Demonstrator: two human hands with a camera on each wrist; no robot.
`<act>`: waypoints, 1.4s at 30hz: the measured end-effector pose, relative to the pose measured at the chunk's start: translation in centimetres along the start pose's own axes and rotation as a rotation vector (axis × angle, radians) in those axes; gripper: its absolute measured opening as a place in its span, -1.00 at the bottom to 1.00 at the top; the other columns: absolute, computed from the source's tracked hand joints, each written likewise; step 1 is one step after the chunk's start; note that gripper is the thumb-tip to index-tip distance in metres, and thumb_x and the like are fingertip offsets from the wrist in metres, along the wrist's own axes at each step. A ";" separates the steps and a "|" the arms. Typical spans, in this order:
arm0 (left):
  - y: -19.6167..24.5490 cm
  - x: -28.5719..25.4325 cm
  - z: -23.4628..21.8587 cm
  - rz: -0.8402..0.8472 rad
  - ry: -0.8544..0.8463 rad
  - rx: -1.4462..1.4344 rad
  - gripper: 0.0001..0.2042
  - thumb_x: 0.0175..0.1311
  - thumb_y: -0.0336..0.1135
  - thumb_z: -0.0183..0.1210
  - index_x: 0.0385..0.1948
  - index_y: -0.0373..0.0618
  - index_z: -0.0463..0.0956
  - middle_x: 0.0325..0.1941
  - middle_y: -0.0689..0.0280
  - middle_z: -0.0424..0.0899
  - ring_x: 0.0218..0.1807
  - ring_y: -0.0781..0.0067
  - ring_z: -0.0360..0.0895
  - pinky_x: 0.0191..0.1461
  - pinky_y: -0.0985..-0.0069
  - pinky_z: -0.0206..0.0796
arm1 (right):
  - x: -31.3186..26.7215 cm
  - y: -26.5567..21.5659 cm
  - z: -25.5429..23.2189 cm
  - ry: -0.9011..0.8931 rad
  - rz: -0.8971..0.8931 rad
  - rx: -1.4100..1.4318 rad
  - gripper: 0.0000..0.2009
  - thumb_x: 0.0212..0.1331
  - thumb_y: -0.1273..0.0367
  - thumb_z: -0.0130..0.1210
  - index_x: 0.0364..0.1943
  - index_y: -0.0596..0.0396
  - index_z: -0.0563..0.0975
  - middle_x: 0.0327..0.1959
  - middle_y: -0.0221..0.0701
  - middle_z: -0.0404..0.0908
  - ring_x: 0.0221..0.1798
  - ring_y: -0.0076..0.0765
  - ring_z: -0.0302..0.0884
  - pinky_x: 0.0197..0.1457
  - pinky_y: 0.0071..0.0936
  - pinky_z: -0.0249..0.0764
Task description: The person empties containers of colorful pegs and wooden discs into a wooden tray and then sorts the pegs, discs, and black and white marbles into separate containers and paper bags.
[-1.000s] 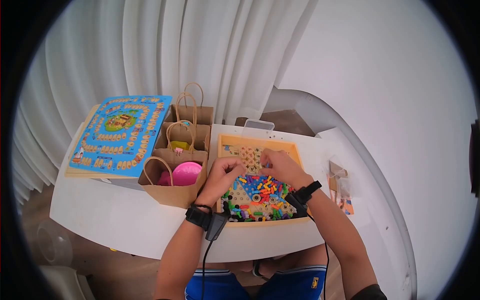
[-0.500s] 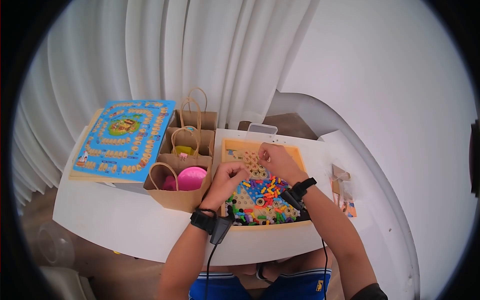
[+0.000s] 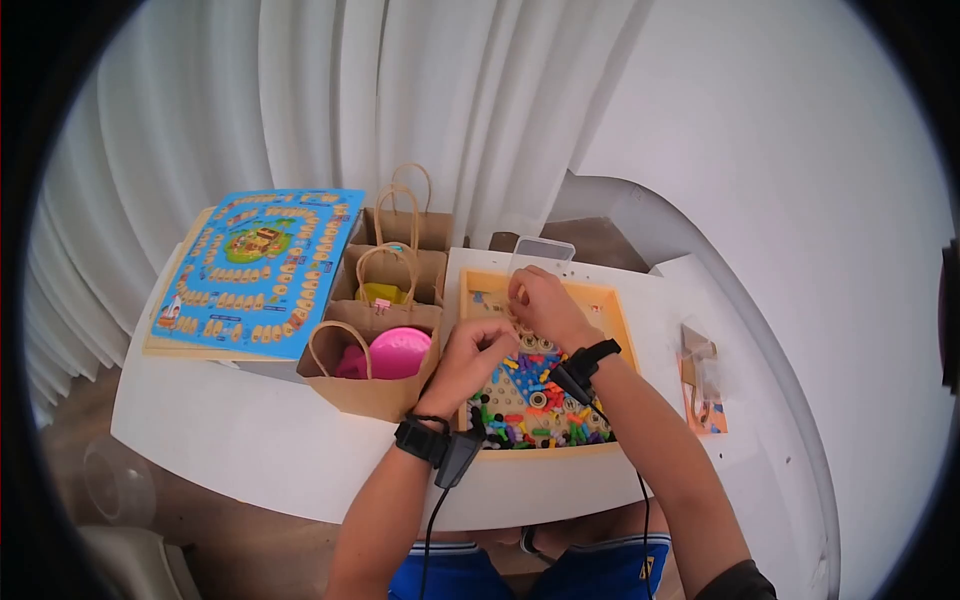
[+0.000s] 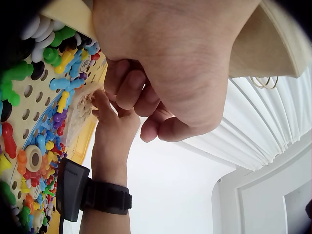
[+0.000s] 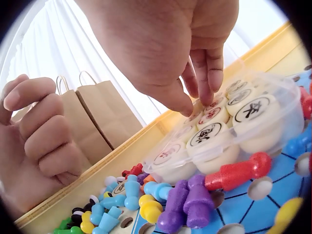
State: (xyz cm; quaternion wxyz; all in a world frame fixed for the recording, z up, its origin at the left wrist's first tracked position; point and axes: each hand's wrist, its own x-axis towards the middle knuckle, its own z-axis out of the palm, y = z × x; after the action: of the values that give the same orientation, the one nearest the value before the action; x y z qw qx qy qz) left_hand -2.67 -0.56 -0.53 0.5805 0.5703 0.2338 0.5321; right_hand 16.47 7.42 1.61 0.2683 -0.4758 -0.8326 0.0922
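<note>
A clear plastic box [image 5: 292,114] of round cream pieces [image 5: 209,135] with red or black characters stands in the wooden tray [image 3: 625,335]. My right hand [image 3: 550,312] reaches over it; in the right wrist view this hand [image 5: 161,53] pinches a round piece in a farther row, partly hidden by the fingers. To the near left of the box, my left hand [image 3: 468,365] hovers above the tray's left side. Its fingers are loosely curled in the left wrist view, the hand [image 4: 170,63] showing nothing held. Multicoloured pegs [image 5: 236,175] lie around the box.
Brown paper bags [image 3: 365,393] stand left of the tray, one with a pink bowl [image 3: 400,352]. A blue game board [image 3: 262,262] lies farther left. Behind the tray is a clear lid [image 3: 543,255]; small packets [image 3: 702,380] lie on the right.
Tray and bags appear slightly farther right in the head view. My right hand has shifted toward the back of the box; my left hand stays beside it, much as before.
</note>
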 end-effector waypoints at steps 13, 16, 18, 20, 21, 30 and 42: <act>0.0 0.0 -0.4 -0.010 -0.026 0.011 -0.82 0.40 -0.42 0.17 -0.47 -0.22 0.54 -0.52 0.55 0.49 -0.42 0.81 0.31 -0.35 0.66 0.09 | -9.4 -5.9 -5.8 -0.384 -0.069 0.129 -0.77 0.04 0.54 0.28 -0.17 0.15 0.63 -0.16 -0.21 0.65 0.00 -0.06 0.64 0.10 -0.19 0.56; -0.3 0.0 -0.6 -0.023 -0.033 0.024 -0.84 0.38 -0.45 0.18 -0.46 -0.26 0.54 -0.50 0.54 0.50 -0.39 0.82 0.35 -0.33 0.66 0.14 | -11.3 -6.1 -5.2 -0.363 -0.203 0.034 -0.79 0.10 0.53 0.27 -0.15 0.16 0.64 -0.15 -0.23 0.66 0.05 -0.02 0.61 0.16 -0.16 0.54; -0.2 0.1 -0.6 -0.021 -0.032 0.042 -0.83 0.38 -0.45 0.19 -0.47 -0.26 0.54 -0.51 0.55 0.48 -0.40 0.83 0.33 -0.34 0.66 0.11 | -11.5 -5.8 -4.8 -0.421 -0.202 -0.010 -0.79 0.11 0.54 0.20 -0.14 0.12 0.66 -0.15 -0.22 0.67 0.06 -0.01 0.61 0.20 -0.16 0.52; -0.1 0.0 -0.6 -0.019 -0.029 0.028 -0.81 0.39 -0.44 0.19 -0.48 -0.25 0.53 -0.52 0.56 0.48 -0.41 0.83 0.31 -0.35 0.66 0.08 | -11.4 -6.0 -5.1 -0.439 -0.174 -0.022 -0.81 0.15 0.52 0.20 -0.14 0.13 0.66 -0.15 -0.22 0.67 0.06 0.00 0.61 0.20 -0.16 0.52; -0.1 0.0 -0.5 -0.017 -0.028 0.029 -0.81 0.39 -0.44 0.19 -0.48 -0.25 0.53 -0.52 0.56 0.48 -0.41 0.83 0.31 -0.35 0.66 0.08 | -11.3 -6.1 -5.3 -0.461 -0.142 -0.031 -0.83 0.20 0.51 0.19 -0.13 0.13 0.66 -0.15 -0.21 0.67 0.05 0.00 0.61 0.19 -0.16 0.52; -0.2 0.0 -0.2 -0.012 -0.019 0.018 -0.79 0.41 -0.40 0.15 -0.50 -0.18 0.55 -0.55 0.57 0.45 -0.47 0.81 0.24 -0.40 0.66 0.01 | -6.6 -1.9 -5.1 -0.114 0.259 0.335 -0.83 0.34 0.41 0.28 -0.12 0.26 0.68 -0.31 -0.34 0.76 -0.31 -0.41 0.70 -0.18 -0.41 0.59; 0.5 -0.1 -0.1 -0.019 -0.024 0.017 -0.79 0.42 -0.39 0.17 -0.49 -0.18 0.54 -0.53 0.56 0.46 -0.46 0.81 0.25 -0.38 0.65 0.03 | -0.9 0.5 -0.9 -0.015 0.361 0.259 -0.79 0.11 0.39 0.44 -0.29 0.27 0.71 -0.39 -0.18 0.77 -0.35 -0.30 0.74 -0.21 -0.40 0.62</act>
State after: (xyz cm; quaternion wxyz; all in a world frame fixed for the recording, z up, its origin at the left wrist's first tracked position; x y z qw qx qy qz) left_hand -2.99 -0.69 -0.12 0.5835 0.5793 0.2365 0.5177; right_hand 17.67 6.83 1.85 0.3001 -0.5777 -0.7172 0.2486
